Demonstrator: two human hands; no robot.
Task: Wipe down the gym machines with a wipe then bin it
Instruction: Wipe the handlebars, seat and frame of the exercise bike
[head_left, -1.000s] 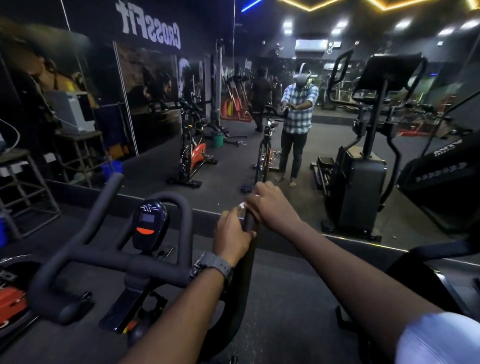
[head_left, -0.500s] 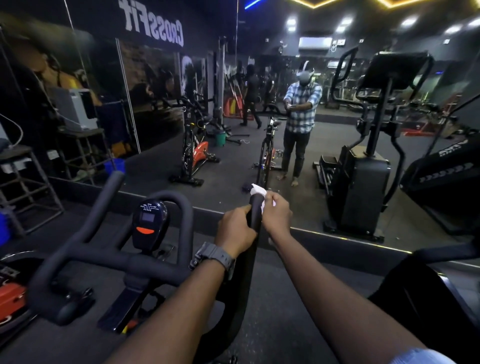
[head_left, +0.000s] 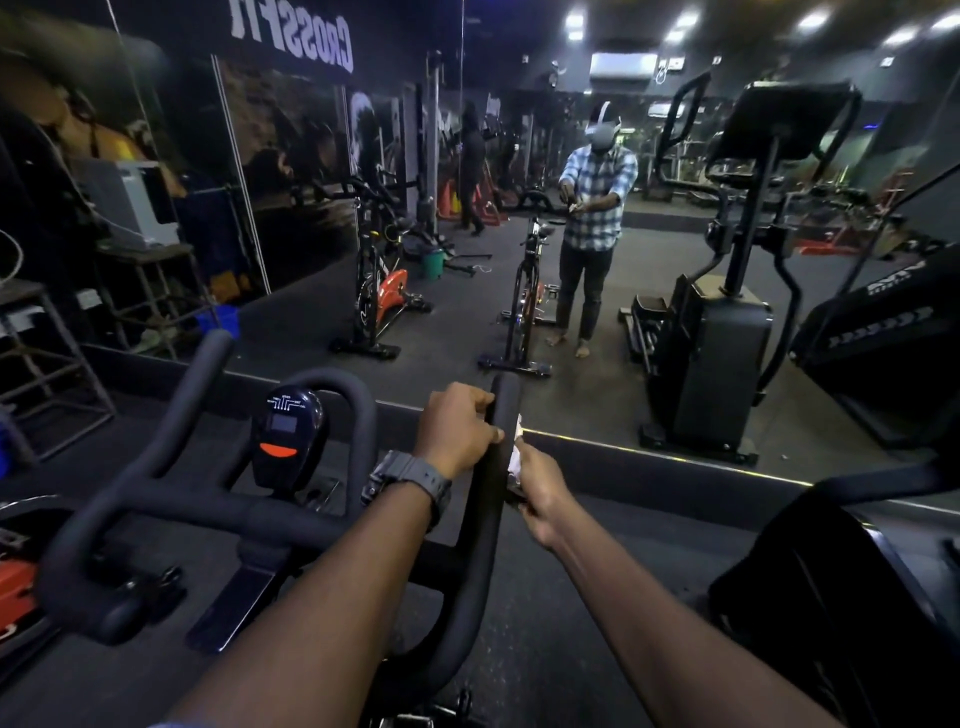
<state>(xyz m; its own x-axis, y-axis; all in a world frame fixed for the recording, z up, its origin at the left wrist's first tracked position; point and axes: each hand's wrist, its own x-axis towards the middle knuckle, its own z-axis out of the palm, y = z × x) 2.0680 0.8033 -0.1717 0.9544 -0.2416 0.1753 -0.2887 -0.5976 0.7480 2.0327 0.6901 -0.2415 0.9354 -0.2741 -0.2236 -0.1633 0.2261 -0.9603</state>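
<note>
two bare forearms reach forward over a black padded spin-bike handlebar (head_left: 218, 512), whose right prong (head_left: 485, 499) rises between the hands.

left hand (head_left: 457, 434), grey wristwatch (head_left: 410, 480) at the wrist: fingers curled round the upper part of the prong, clenched on it. judgement: it steadies the bar so the rubbing does not swing it.

right hand (head_left: 540, 488), just beside the prong on its right flank: fingers bent, pinching a crumpled white wipe (head_left: 517, 457) against the foam. the wipe sits between fingers and prong, just below the left hand's grip. only a scrap of it shows; how the fingers lie on the far side cannot be told. judgement: the wipe is held flat to the side of the bar so a stroke along the prong cleans its length.

a little further on, the bike's dark blue oval console with orange button (head_left: 285, 434) stands inside the bar's loop, touched by neither hand.

beyond, a wall mirror (head_left: 597, 374) reflects the person at the bike, hands together at the bar. a black elliptical trainer (head_left: 722, 338) shows in the mirror to the right. no bin that i can pick out for certain. judgement: wiping step in hand, binning not yet done.
</note>
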